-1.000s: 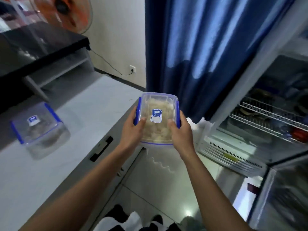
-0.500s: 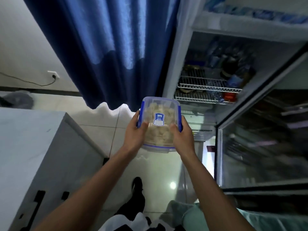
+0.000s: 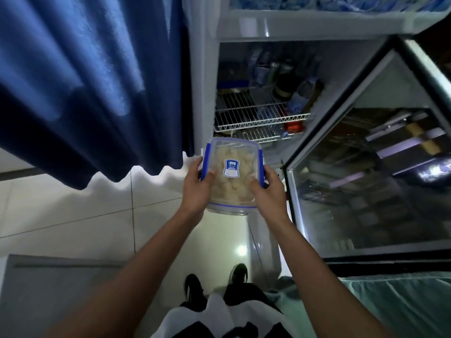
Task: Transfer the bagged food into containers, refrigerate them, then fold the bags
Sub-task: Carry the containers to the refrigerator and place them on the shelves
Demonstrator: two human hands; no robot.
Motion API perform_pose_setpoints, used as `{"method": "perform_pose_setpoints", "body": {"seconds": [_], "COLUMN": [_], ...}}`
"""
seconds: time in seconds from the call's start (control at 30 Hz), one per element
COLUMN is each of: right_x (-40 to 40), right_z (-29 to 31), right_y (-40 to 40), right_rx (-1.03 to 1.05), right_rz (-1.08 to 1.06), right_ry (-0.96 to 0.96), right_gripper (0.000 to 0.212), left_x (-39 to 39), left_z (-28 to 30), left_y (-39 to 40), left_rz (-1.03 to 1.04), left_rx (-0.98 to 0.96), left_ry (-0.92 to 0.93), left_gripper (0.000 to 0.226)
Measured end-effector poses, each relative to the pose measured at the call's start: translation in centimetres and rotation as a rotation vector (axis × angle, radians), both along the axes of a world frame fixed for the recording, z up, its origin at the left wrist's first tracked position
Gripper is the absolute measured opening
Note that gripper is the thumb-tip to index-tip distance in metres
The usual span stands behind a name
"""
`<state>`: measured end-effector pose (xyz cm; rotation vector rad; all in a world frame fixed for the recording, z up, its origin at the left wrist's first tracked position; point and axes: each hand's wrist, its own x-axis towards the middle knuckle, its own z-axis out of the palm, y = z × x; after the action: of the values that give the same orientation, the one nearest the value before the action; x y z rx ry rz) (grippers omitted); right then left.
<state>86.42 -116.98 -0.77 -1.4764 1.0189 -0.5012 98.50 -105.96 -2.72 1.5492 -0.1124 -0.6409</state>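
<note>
Two-handed grip, container point(image 3: 231, 176) nearer fridge point(image 3: 263, 103)

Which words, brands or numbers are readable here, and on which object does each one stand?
"UYU" or similar, uncertain: white letters on the blue sticker on the lid of the container.
Small lines below on that sticker: too blurred to read.
Labels on bottles in the fridge: too blurred to read.
</note>
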Motion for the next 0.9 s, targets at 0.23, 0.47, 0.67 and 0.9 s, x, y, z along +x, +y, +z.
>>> {"method": "perform_pose_setpoints", "body": {"seconds": [0.23,0.47,0.67,0.9], "right_x": [1.8,4.8,9.8,17.4], "right_z": [-1.0,-3.5,-5.9,-10.5], "right_y": [-8.5,-19.8,-28.0,-32.8], "right_rx": [0.019,-0.005,-0.036,-0.035], "right_rz": [-0.032,0.063,0.202,0.311], "right_ry": [-0.048,0.015,0.051,0.058], "right_gripper": [0.026,0.037,0.03,0.02], "left_x": [2.6,5.2,9.3,15.2], "left_z": [-0.2,-1.1,-3.5,-7.5], "left_y": [-9.1,-19.5,-25.9,-29.0], "left_rz": [-0.007,0.082,0.095,0.139], "left_rx": [0.005,0.052,0.136,0.283], "left_ry": [-0.016,0.018,-0.089,-0.13], "left_gripper": [0.041,0.028,0.03,0.031]}}
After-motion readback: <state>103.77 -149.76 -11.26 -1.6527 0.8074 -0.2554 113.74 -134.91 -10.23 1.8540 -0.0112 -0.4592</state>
